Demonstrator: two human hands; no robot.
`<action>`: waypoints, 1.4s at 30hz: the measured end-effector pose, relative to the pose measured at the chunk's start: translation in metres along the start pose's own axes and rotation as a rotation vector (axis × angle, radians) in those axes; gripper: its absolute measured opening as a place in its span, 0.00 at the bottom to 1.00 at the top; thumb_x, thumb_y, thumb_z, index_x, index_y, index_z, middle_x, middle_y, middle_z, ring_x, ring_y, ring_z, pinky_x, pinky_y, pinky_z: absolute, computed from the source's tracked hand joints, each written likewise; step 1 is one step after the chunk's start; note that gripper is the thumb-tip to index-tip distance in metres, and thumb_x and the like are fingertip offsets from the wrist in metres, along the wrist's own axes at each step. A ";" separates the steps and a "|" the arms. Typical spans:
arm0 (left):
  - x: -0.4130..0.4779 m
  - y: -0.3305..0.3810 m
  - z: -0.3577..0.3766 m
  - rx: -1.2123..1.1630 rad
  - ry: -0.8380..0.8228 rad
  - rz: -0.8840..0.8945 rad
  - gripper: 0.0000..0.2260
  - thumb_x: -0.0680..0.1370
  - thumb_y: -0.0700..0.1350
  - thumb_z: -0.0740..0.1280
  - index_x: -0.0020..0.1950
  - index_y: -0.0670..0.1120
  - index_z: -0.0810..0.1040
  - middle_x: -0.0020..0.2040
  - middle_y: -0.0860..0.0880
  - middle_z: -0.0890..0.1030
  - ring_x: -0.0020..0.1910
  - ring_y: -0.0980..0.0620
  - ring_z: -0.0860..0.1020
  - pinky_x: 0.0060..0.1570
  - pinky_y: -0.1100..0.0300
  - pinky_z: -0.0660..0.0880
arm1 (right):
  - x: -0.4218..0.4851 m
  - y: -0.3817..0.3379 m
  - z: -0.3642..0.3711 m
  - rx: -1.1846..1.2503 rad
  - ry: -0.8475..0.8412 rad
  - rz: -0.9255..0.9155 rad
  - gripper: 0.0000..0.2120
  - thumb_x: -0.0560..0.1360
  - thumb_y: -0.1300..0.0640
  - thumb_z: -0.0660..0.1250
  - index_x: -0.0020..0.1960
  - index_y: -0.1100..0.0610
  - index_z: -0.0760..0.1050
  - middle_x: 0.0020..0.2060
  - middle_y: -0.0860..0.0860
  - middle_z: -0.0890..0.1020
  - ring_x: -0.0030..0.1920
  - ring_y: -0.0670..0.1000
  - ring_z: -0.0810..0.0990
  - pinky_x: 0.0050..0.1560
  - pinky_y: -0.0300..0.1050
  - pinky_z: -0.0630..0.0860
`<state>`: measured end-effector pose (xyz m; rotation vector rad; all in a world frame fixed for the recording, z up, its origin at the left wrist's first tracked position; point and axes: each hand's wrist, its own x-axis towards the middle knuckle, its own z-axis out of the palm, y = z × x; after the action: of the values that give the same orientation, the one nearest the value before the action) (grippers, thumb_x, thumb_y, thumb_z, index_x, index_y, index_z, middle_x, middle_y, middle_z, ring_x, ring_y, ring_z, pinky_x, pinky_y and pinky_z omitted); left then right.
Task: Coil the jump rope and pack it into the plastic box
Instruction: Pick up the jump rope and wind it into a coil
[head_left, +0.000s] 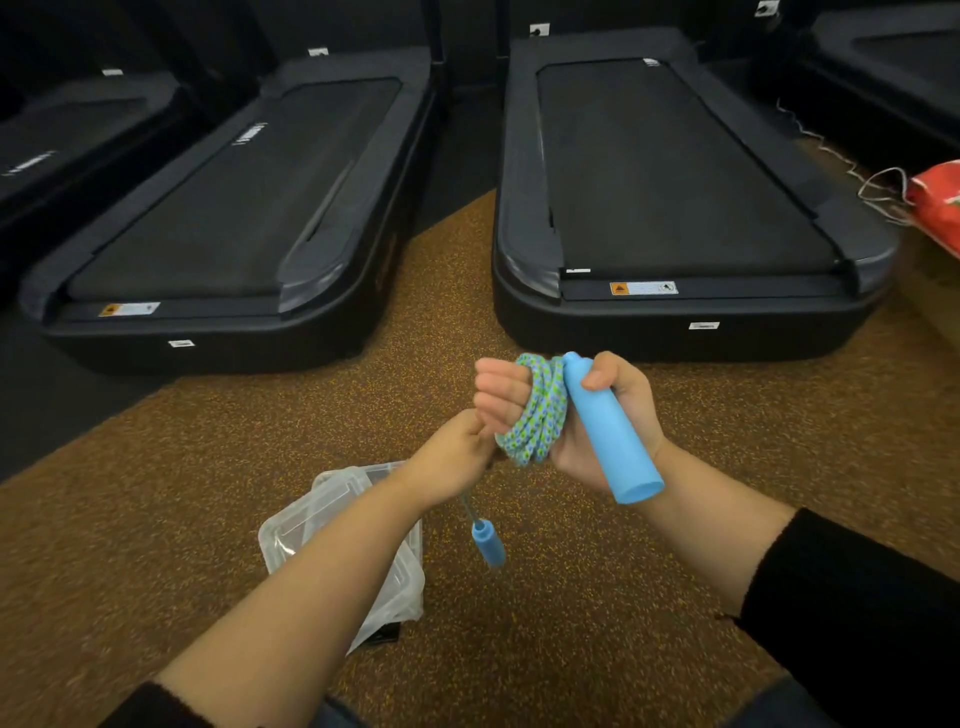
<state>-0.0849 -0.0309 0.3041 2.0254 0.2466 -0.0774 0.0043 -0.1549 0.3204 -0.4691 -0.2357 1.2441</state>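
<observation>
Speckled brown rubber flooring (218, 519) of an exercise room forms the ground, with the work held in the air above it. Blue-and-green braided jump rope (535, 415) is wound in several turns around the right hand (597, 415), whose fingers are curled closed over the coil while the thumb pins one light-blue cylindrical foam handle (610, 431) against the palm. Left hand (457, 457), just beside the coil, is pinched closed on the short free tail of the rope; the second light-blue handle (488, 543) hangs below it on a short length, clear of the floor.

By this evidence the coiling step is nearly complete: only the hanging tail remains unwound. The next move appears to call for one last wrap or tuck of that tail, then sliding the bundle off the right hand without letting the turns spring loose.

Clear rectangular plastic box (400, 587) lies on the floor directly under the left forearm, tilted, apparently with its lid; whether it stands open cannot be told. Lowering the bundle would require the left arm to shift aside first.

Two black treadmill decks (675, 182) lie ahead, their rear edges well apart from the hands, and a strip of bare floor runs between them. A red bag (935, 208) sits at the far right margin. Open floor surrounds the box on its near and right sides.
</observation>
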 end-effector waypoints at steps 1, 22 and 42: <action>0.001 -0.001 0.001 -0.015 0.015 -0.011 0.17 0.80 0.36 0.54 0.33 0.50 0.67 0.21 0.55 0.68 0.20 0.60 0.62 0.25 0.65 0.59 | 0.000 -0.001 0.000 -0.073 -0.084 -0.060 0.35 0.68 0.59 0.60 0.71 0.73 0.57 0.68 0.70 0.66 0.70 0.66 0.65 0.73 0.58 0.56; -0.006 0.011 0.011 0.408 -0.180 0.019 0.09 0.81 0.47 0.54 0.44 0.50 0.71 0.33 0.55 0.71 0.32 0.58 0.69 0.37 0.60 0.65 | 0.006 -0.018 -0.034 -0.077 0.048 -0.143 0.40 0.54 0.58 0.71 0.64 0.72 0.70 0.62 0.67 0.75 0.62 0.62 0.77 0.63 0.55 0.72; -0.013 0.013 -0.015 0.508 -0.131 0.083 0.12 0.79 0.55 0.58 0.41 0.50 0.74 0.36 0.53 0.79 0.36 0.54 0.76 0.46 0.49 0.74 | 0.000 0.001 -0.048 -0.623 0.323 0.244 0.29 0.51 0.60 0.67 0.52 0.64 0.73 0.47 0.62 0.76 0.47 0.61 0.74 0.58 0.57 0.65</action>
<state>-0.0956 -0.0246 0.3241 2.5199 0.0601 -0.2403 0.0235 -0.1652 0.2770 -1.2562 -0.2950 1.2976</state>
